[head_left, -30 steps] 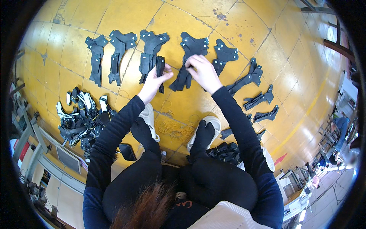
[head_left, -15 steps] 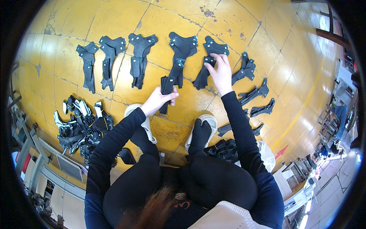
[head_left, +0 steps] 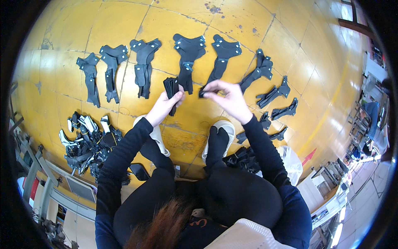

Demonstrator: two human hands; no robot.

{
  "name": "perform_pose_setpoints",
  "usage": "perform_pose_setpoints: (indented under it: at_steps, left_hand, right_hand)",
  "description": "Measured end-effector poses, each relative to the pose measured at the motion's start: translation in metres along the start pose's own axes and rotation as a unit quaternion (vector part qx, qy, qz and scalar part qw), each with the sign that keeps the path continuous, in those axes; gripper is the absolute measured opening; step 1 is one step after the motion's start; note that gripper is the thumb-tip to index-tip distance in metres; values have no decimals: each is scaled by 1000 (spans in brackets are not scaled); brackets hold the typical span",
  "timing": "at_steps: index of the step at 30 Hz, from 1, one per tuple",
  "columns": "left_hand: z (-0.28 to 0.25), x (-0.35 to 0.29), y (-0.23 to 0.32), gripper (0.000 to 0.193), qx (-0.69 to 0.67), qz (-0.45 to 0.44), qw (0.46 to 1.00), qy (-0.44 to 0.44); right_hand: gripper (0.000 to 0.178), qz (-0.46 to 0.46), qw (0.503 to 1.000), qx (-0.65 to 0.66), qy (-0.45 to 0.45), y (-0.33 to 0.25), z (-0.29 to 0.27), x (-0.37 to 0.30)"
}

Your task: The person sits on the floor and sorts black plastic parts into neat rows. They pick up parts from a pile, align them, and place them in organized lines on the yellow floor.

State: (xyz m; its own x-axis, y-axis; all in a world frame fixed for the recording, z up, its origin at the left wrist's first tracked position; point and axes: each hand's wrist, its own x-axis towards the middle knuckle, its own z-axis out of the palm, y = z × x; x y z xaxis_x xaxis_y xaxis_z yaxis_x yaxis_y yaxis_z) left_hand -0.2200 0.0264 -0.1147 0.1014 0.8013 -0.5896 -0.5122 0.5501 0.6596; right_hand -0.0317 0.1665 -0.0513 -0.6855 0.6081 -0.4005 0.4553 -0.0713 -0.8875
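Observation:
My left hand is closed around a stack of thin black strips, held upright above the floor. My right hand hovers to its right with thumb and fingers curled; its fingertips are blurred. They overlap the lower end of a pile of black cut pieces, so I cannot tell whether they grip anything. Left of that pile lies another black pile, its lower strips close to my left hand. These dark, Y-shaped pieces carry small white tags.
Three similar piles lie farther left, including one. Smaller black bundles curve down the right. A heap of black and white bundles sits at lower left. Thin rubber bands lie between my feet. A white bag stands at right.
My right hand has moved down and left from the upper end of the strips in the fifth pile, toward my left hand. My left hand still holds its stack, slightly farther left.

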Motion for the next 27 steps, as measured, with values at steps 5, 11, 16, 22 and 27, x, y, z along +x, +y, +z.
perform_pose_setpoints:
  at_steps: [5, 11, 16, 22, 27]
  left_hand:
    - [-1, -10, -32, 42, -14, -111, 990, -90]
    - [48, -11, 37, 23, 75, -139, 980, -118]
    - [63, 19, 73, 17, 158, -130, 973, -106]
    - [76, 31, 62, 33, 227, -73, 968, -78]
    - [133, 67, 53, 52, 166, -102, 981, -9]
  right_hand:
    - [16, 89, 975, 203, 14, -11, 30, -15]
    - [14, 85, 967, 238, 35, 3, 21, -27]
    - [14, 65, 956, 9, 286, 36, -38, -23]
    - [27, 219, 919, -101, 313, 61, -89, -15]
    - [31, 119, 877, -216, 412, 159, -101, -14]
